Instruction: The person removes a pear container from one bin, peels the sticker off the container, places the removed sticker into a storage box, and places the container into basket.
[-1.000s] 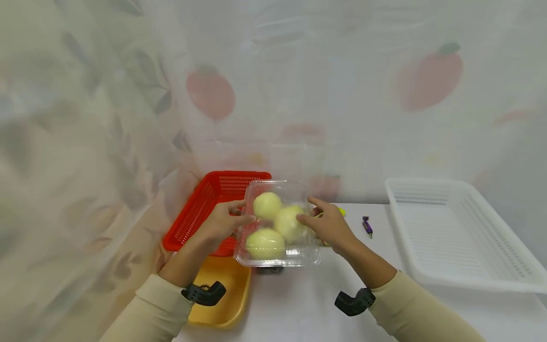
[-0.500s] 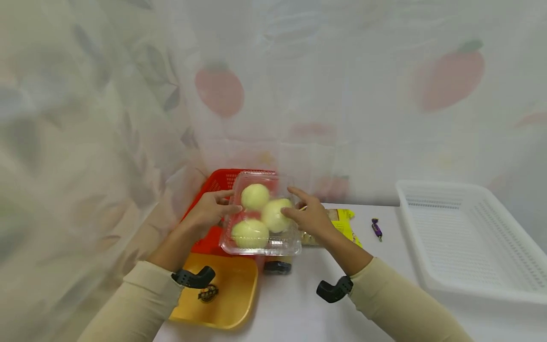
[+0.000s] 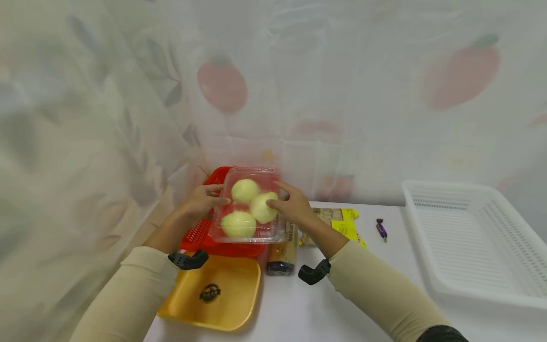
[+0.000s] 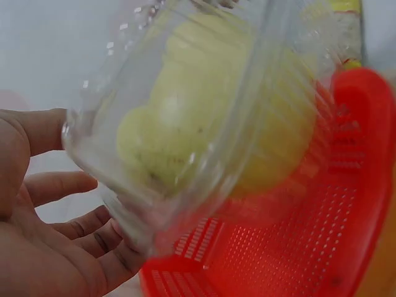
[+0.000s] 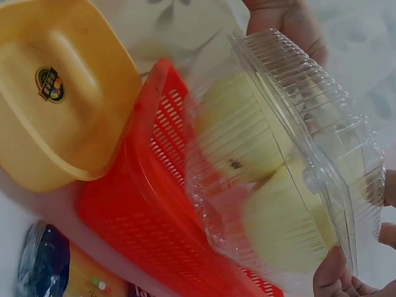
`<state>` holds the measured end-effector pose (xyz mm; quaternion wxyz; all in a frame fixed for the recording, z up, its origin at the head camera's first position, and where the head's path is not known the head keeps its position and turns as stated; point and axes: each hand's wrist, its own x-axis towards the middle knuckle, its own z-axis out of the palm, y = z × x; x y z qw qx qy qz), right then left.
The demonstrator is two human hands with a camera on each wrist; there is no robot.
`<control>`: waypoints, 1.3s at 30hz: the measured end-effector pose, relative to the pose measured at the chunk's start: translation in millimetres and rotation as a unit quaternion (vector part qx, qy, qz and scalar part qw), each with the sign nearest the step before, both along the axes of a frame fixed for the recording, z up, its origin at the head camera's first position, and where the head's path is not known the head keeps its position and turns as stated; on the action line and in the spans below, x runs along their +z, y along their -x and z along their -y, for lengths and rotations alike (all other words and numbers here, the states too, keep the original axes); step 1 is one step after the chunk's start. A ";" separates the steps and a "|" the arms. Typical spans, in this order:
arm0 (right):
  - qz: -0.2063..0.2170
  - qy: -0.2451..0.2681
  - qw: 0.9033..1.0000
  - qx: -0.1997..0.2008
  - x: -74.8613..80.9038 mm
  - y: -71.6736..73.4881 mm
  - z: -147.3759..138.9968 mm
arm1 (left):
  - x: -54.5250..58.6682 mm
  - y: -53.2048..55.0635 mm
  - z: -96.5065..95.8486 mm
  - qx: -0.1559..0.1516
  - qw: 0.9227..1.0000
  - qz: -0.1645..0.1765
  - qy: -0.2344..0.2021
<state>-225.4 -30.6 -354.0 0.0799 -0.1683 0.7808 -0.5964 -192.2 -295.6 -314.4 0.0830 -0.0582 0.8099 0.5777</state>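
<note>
Above the red perforated basket [image 3: 196,237], a clear plastic clamshell box [image 3: 249,240] is held up between both hands. Three pale yellow, round fruits [image 3: 238,224] show through its lid. My left hand [image 3: 198,206] grips the left side of the box, and in the left wrist view its thumb and fingers lie along the clear edge. On the opposite side, my right hand [image 3: 294,205] pinches the box with the thumb over the top. The right wrist view shows the closed box [image 5: 297,136] tilted beside the basket's red wall [image 5: 154,204].
A yellow tray [image 3: 232,299] sits in front of the red basket. Right of it lie a long wrapped package with a dark end [image 3: 282,256] and a yellow-ended bag [image 3: 348,228]. Farther right are a purple wrapped candy [image 3: 381,230] and a large white basket [image 3: 453,232].
Both hands have carried the fruit box leftward and slightly away, over the red basket. The wrapped package and yellow-ended bag have come into fuller view.
</note>
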 end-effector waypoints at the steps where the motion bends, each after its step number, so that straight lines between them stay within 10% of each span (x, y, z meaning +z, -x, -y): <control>1: -0.001 -0.001 1.000 0.003 -1.5 1.6 3.5 | -1.0 1.5 2.9 0.003 1.000 0.002 -0.005; 18: 0.001 -0.061 0.998 -0.007 -14.6 13.9 49.0 | -15.8 20.6 39.6 0.034 0.998 0.049 -0.002; 39: 0.010 -0.162 0.987 -0.005 -32.8 9.9 81.2 | -61.7 27.3 55.1 0.070 0.995 0.070 0.008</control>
